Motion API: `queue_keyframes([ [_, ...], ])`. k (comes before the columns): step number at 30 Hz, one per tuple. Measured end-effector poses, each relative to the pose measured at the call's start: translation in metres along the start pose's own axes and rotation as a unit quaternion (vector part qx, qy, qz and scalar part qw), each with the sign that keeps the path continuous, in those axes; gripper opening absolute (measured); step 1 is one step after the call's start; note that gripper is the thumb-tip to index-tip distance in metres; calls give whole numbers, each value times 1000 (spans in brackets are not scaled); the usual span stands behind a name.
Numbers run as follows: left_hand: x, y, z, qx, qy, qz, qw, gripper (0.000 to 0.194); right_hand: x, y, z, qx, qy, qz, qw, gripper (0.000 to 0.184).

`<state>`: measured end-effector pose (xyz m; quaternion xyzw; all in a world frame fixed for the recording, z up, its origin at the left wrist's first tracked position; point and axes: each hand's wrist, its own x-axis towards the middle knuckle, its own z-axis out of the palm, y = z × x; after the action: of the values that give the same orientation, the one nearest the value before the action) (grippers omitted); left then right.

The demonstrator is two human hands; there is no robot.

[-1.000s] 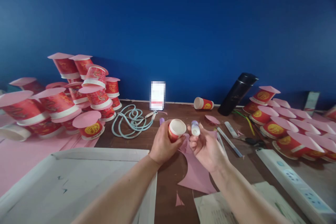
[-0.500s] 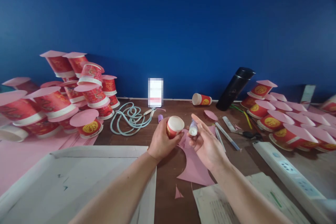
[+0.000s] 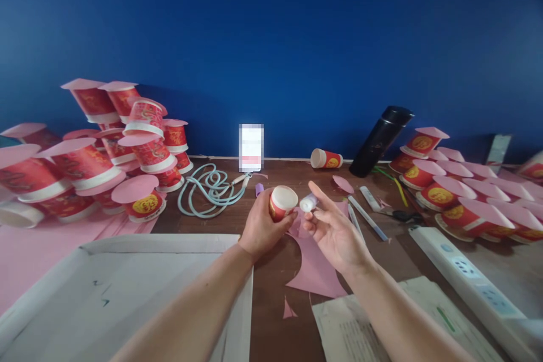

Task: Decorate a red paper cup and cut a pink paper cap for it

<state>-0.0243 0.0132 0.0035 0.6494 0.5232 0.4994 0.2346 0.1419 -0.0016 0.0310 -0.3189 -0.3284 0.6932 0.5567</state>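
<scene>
My left hand (image 3: 259,227) is wrapped round a red paper cup (image 3: 283,203), whose pale round end faces up toward me. Just right of the cup, my right hand (image 3: 335,226) grips a glue stick (image 3: 309,202) between thumb and fingers, its white tip turned toward the cup. A small gap shows between tip and cup. A purple cap (image 3: 259,189) stands on the table behind my left hand. Under my right hand lies a cut sheet of pink paper (image 3: 316,271), and a pink paper disc (image 3: 343,184) rests farther back.
Stacked red cups with pink discs (image 3: 144,198) fill the left; more cups (image 3: 460,218) stand right. A phone (image 3: 251,147) leans on the wall beside a coiled cable (image 3: 203,192). A black flask (image 3: 382,141), a lying cup (image 3: 326,159), a power strip (image 3: 466,277) and a white tray (image 3: 161,242) surround me.
My right hand has turned the glue stick and brought its tip slightly left, closer to the cup. The left hand keeps its hold on the cup, almost unmoved.
</scene>
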Motion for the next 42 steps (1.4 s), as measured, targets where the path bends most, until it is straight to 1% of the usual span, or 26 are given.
queue_keyframes([
  [7,-1,-2,1,6,5,9,1000,49,-1,1,1,-7,-13,-5,1000,55],
  [11,-1,-1,1,1,3,14,1000,46,-1,1,1,1,-23,-3,1000,52],
  [14,-1,1,0,-5,-7,10,1000,45,0,1,1,-7,-19,-3,1000,50],
  [19,-1,-1,0,-5,1,17,1000,49,3,1,-1,-22,-1,5,1000,48],
  [23,0,-2,0,-5,-1,11,1000,51,4,3,-2,-29,1,1,1000,46],
  [26,-1,-2,1,-7,-6,10,1000,50,3,3,-2,-27,0,-2,1000,43],
  [29,-1,-1,1,-8,-16,13,1000,47,3,2,0,-23,2,-4,1000,36],
  [32,-1,0,1,-5,-14,15,1000,47,2,1,1,-31,-1,-7,999,29],
  [42,-2,-1,1,-6,-13,16,1000,48,-4,2,6,-83,-7,-31,996,23],
])
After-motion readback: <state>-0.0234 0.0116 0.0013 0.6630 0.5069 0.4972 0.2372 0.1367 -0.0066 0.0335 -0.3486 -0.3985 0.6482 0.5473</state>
